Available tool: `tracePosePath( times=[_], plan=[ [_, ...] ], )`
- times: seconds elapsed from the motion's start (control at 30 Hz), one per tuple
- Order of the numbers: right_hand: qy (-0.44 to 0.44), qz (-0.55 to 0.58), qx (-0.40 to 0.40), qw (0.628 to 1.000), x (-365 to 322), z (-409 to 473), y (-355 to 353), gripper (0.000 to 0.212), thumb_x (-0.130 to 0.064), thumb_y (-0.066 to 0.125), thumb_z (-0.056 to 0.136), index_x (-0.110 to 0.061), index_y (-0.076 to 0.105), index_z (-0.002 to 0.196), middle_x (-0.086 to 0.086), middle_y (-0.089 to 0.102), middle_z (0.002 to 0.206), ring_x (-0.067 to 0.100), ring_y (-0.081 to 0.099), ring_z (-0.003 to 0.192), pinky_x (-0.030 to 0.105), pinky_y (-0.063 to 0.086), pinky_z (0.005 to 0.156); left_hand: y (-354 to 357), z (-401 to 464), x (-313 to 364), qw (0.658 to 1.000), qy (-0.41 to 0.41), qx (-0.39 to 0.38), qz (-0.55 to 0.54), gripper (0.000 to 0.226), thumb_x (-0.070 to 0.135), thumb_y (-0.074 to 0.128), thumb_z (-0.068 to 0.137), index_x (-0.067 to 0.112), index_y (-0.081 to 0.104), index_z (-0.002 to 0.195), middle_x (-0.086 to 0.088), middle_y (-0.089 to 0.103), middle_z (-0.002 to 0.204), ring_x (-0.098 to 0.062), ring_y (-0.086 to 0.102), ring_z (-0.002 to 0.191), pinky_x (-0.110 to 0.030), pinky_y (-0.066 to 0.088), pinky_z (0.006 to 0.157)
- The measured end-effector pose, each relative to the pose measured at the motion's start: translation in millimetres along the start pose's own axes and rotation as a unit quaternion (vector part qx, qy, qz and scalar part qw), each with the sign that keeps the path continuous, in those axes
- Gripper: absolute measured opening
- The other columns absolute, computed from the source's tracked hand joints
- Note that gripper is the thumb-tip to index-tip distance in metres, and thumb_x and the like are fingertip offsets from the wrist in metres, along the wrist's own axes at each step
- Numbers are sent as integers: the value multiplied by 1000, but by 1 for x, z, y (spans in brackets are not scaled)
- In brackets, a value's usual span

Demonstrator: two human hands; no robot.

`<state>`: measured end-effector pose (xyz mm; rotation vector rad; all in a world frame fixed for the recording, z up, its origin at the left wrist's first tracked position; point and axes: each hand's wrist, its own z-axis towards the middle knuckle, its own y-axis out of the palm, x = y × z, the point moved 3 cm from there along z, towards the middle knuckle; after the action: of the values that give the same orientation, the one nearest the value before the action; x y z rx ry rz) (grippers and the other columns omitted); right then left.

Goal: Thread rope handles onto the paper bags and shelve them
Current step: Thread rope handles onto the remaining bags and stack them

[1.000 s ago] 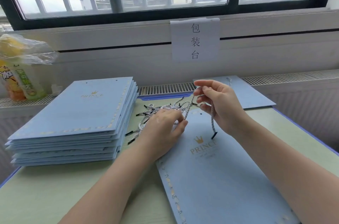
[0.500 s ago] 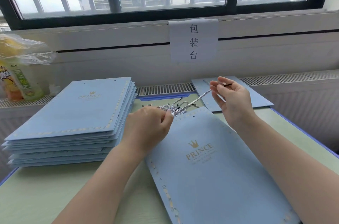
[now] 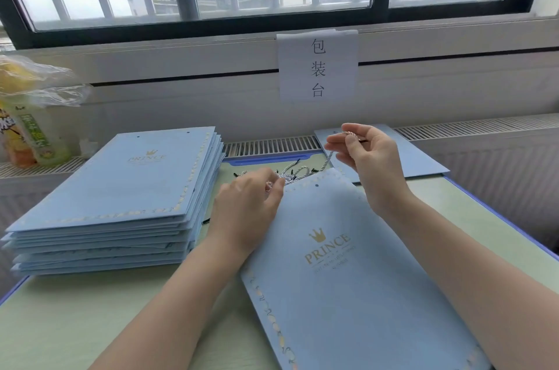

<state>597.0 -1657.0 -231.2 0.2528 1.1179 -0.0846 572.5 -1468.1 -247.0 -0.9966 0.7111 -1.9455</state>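
Rope (image 3: 329,157) runs taut between both hands above the flat blue paper bag (image 3: 348,272) lying on the table (image 3: 60,321); the right hand (image 3: 367,154), at one o'clock from the bag, pinches one end; the left hand (image 3: 252,203), at eleven, pinches the other near the loose rope pile (image 3: 290,174); a stack of bags (image 3: 121,203) sits at nine o'clock.

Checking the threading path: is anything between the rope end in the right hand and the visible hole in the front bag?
Nothing visible. The rope in the right hand hangs above the bag, whose hole lies uncovered.
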Motion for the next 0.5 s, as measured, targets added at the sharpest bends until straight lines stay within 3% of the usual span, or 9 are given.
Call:
tracePosePath(
  times=[0.07, 0.2, 0.3, 0.4, 0.5],
  plan=[
    [1, 4, -10, 1000, -2, -1, 2, 13, -7, 41, 101, -7, 53, 104, 5, 70, 86, 12, 71, 77, 17, 53, 68, -5, 1, -2, 999, -30, 12, -19, 34, 33, 37, 100, 11, 61, 91, 1, 63, 83, -25, 55, 85, -34, 37, 70],
    [10, -42, -28, 999, -3, -4, 3, 17, -21, 49, 99, -12, 58, 86, -4, 67, 68, 8, 64, 61, 14, 48, 56, -10, 5, -10, 996, -85, 28, -25, 37, 31, 35, 100, 9, 62, 87, -6, 65, 83, -31, 56, 86, -40, 46, 74],
    [42, -32, -48, 997, -2, -4, 6, 23, -26, 53, 96, -12, 60, 79, -2, 65, 75, 7, 61, 72, 16, 51, 66, -9, 5, -12, 995, -96, -12, 12, 27, 35, 44, 96, 17, 64, 94, -3, 66, 95, -29, 57, 93, -36, 46, 76],
    [102, 62, -75, 990, 2, -3, 12, 18, -13, 47, 99, -9, 57, 85, 3, 61, 71, 14, 64, 71, 26, 55, 73, 0, 0, -6, 991, -83, -90, 59, 22, 41, 48, 94, 27, 61, 106, 3, 62, 109, -23, 55, 106, -31, 39, 78],
    [133, 87, -73, 985, 3, -4, 15, 17, -9, 37, 102, -8, 53, 99, 1, 46, 61, 13, 51, 55, 26, 50, 62, 11, -4, -1, 991, -41, -109, 59, 24, 37, 47, 96, 28, 57, 116, 6, 59, 118, -17, 50, 114, -30, 37, 86]
  ],
)
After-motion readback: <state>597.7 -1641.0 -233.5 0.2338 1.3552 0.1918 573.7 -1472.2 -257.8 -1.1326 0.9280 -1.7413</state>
